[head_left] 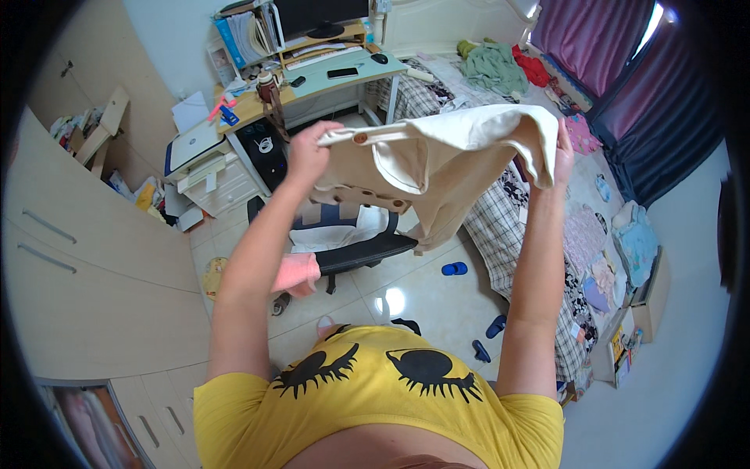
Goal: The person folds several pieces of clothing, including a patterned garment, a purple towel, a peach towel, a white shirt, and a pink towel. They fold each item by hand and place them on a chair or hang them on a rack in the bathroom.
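Note:
A cream garment (469, 148) with brown buttons is stretched in the air between my two raised hands. My left hand (311, 155) is closed on its upper left corner, beside a single button on a thick edge. On the other side, my right hand (562, 160) grips the far right end, where the cloth folds over and hides some fingers. Between them the cloth sags, and a lower part hangs down behind the chair back. A row of several buttons shows on the lower left fold. Whether it is a skirt, trousers or a jacket, I cannot tell.
A dark office chair (367, 252) with a pink cloth (297, 272) over it stands below the garment. Behind is a desk (328, 84) with a monitor. A bed (500, 223) strewn with clothes runs along the right. Blue slippers (455, 269) lie on the tiles; wardrobes (101, 289) stand left.

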Tool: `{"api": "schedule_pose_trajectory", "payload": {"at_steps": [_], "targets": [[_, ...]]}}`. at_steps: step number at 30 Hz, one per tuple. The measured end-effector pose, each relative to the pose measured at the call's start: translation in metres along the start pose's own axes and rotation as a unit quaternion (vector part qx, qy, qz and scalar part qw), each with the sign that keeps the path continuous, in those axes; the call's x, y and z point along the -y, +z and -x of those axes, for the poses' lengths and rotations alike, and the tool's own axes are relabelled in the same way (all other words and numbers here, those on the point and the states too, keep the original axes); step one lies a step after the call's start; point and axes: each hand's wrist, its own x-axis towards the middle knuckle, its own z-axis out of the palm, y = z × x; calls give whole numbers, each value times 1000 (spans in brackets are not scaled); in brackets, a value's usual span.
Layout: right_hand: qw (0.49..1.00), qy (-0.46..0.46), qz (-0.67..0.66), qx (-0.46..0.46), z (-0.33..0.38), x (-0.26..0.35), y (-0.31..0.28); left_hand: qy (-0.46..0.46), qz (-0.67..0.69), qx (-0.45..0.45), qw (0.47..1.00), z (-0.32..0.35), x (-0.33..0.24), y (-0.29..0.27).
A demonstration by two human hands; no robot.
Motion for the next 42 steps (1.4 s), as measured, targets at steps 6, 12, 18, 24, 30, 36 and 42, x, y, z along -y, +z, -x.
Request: {"api": "schedule_pose_trajectory", "payload": {"at_steps": [6,12,18,24,30,36,42], "targets": [[995,30,81,-46,54,-5,-14,194,-105,81,972,32,-83,-96],[916,270,138,-262,155,-52,-23,96,-93,376,917,176,-72,-106],[892,322,51,-314,218,-115,-77,-84,-76,594,797,234,-49,-82],[888,333,43,-315,236,-129,-79,-126,-155,328,923,152,-4,-102],[896,291,12,-335,261,-134,-65,-134,-215,420,872,129,112,-83],[916,245,3,-317,265,-140,-34,-30,-212,526,823,121,96,13],[924,197,-19,-328,253,-137,13,-62,-205,474,854,121,109,47]]}}
